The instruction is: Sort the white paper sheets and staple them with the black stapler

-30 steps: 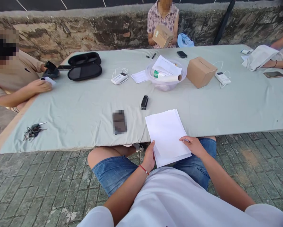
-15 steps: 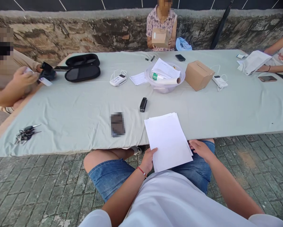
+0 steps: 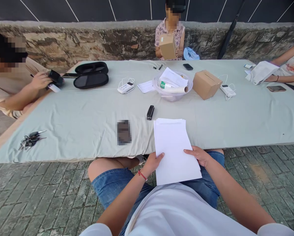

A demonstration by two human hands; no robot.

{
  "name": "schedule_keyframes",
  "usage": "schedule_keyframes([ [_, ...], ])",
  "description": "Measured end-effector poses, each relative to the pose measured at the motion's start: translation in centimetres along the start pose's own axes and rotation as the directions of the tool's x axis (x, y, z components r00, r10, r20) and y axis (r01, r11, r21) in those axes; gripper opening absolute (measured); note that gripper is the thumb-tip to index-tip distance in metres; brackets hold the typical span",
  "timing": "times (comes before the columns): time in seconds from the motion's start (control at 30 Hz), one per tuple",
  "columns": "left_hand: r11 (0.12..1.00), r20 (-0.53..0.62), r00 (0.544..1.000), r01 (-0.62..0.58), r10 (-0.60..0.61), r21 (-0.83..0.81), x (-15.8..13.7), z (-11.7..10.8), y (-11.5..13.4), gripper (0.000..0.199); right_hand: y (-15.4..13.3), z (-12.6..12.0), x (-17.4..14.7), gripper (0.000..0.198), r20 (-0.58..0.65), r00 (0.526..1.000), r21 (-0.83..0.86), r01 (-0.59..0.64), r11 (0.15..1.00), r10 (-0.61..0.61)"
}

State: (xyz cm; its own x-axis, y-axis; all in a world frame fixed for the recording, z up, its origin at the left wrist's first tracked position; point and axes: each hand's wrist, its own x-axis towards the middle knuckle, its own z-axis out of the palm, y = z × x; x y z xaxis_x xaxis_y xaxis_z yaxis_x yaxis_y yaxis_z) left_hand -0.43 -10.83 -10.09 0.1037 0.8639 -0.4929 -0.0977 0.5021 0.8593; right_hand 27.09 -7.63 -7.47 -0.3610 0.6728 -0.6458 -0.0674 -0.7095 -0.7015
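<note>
A stack of white paper sheets (image 3: 174, 150) lies between my hands, its far end on the table and its near end over my lap. My left hand (image 3: 154, 163) grips the left edge, thumb on top. On the right edge, my right hand (image 3: 198, 155) holds the same stack, its thumb across the top sheet and its other fingers hidden underneath. The sheets are slightly fanned at the far and lower right edges. Just beyond the stack is a black stapler (image 3: 150, 112). Left of it lies a blurred dark flat object (image 3: 123, 132).
A clear plastic basin (image 3: 171, 97) with papers and a roll stands mid-table, beside a cardboard box (image 3: 207, 84). White power banks (image 3: 126, 88) with cords, an open black case (image 3: 91, 80) and keys (image 3: 32, 140) lie around. Three people sit at the table; one holds a box (image 3: 167, 47).
My right hand has moved left onto the stack and taken its right edge. The stack has turned straighter toward me. The person opposite has tilted the box.
</note>
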Motion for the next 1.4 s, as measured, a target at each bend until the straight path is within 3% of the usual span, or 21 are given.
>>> schedule_keyframes([
  [0.07, 0.995, 0.038, 0.995, -0.092, 0.091, 0.030, 0.6, -0.6, 2.6, 0.037, -2.1, 0.5, 0.5, 0.039, -0.023, 0.995, -0.018, 0.101, 0.995, -0.101],
  [0.13, 0.985, 0.084, 0.982, -0.170, 0.167, 0.029, 1.6, -1.1, 6.3, 0.036, -4.7, 1.0, 1.1, 0.038, -0.086, 0.952, -0.104, 0.284, 0.953, -0.293],
  [0.2, 0.941, 0.126, 0.934, -0.339, 0.335, 0.011, 2.8, -1.5, 10.5, 0.040, -7.6, 1.3, 1.7, 0.038, -0.104, 0.862, -0.244, 0.462, 0.853, -0.497],
  [0.27, 0.855, 0.131, 0.847, -0.519, 0.516, -0.010, 4.1, -1.7, 14.3, 0.048, -10.3, 1.4, 2.2, 0.038, -0.058, 0.770, -0.355, 0.578, 0.734, -0.635],
  [0.33, 0.777, 0.116, 0.771, -0.629, 0.626, -0.018, 5.0, -1.7, 17.1, 0.052, -12.3, 1.5, 2.6, 0.039, 0.014, 0.725, -0.402, 0.634, 0.660, -0.689],
  [0.4, 0.766, 0.159, 0.758, -0.643, 0.633, 0.016, 5.8, -1.8, 18.6, 0.051, -13.5, 1.4, 2.9, 0.042, 0.071, 0.723, -0.427, 0.645, 0.634, -0.687],
  [0.57, 0.749, 0.269, 0.801, -0.597, 0.535, 0.286, 6.8, -1.9, 18.3, 0.041, -13.9, 0.8, 4.1, 0.047, 0.159, 0.744, -0.531, 0.618, 0.579, -0.649],
  [0.7, 0.730, 0.226, 0.832, -0.553, 0.507, 0.400, 6.7, -1.5, 18.5, 0.040, -14.1, 1.0, 4.5, 0.040, 0.065, 0.733, -0.499, 0.612, 0.614, -0.677],
  [0.77, 0.748, 0.223, 0.832, -0.554, 0.508, 0.364, 6.4, -1.5, 19.0, 0.044, -14.5, 1.2, 4.3, 0.041, 0.058, 0.696, -0.443, 0.660, 0.606, -0.716],
  [0.83, 0.779, 0.239, 0.827, -0.561, 0.510, 0.279, 6.3, -1.7, 19.2, 0.053, -14.8, 1.1, 4.1, 0.046, 0.100, 0.688, -0.410, 0.686, 0.600, -0.719],
  [0.97, 0.839, 0.244, 0.870, -0.484, 0.429, 0.250, 7.0, -2.1, 18.0, 0.062, -14.4, 0.5, 4.8, 0.057, 0.114, 0.773, -0.440, 0.603, 0.666, -0.624],
  [1.03, 0.848, 0.244, 0.883, -0.458, 0.401, 0.265, 7.3, -2.1, 17.1, 0.062, -14.1, 0.4, 5.1, 0.056, 0.096, 0.783, -0.438, 0.588, 0.680, -0.615],
  [1.2, 0.827, 0.221, 0.837, -0.538, 0.501, 0.165, 6.9, -1.8, 16.4, 0.056, -14.0, 1.4, 4.6, 0.056, 0.108, 0.683, -0.379, 0.700, 0.605, -0.722],
  [1.27, 0.822, 0.226, 0.825, -0.554, 0.519, 0.135, 6.9, -1.7, 16.2, 0.054, -13.9, 1.5, 4.5, 0.058, 0.126, 0.673, -0.382, 0.711, 0.591, -0.729],
  [1.4, 0.851, 0.098, 0.863, -0.504, 0.495, 0.148, 7.4, -1.6, 15.3, 0.050, -12.9, 0.5, 5.2, 0.047, 0.135, 0.789, -0.449, 0.588, 0.673, -0.599],
])
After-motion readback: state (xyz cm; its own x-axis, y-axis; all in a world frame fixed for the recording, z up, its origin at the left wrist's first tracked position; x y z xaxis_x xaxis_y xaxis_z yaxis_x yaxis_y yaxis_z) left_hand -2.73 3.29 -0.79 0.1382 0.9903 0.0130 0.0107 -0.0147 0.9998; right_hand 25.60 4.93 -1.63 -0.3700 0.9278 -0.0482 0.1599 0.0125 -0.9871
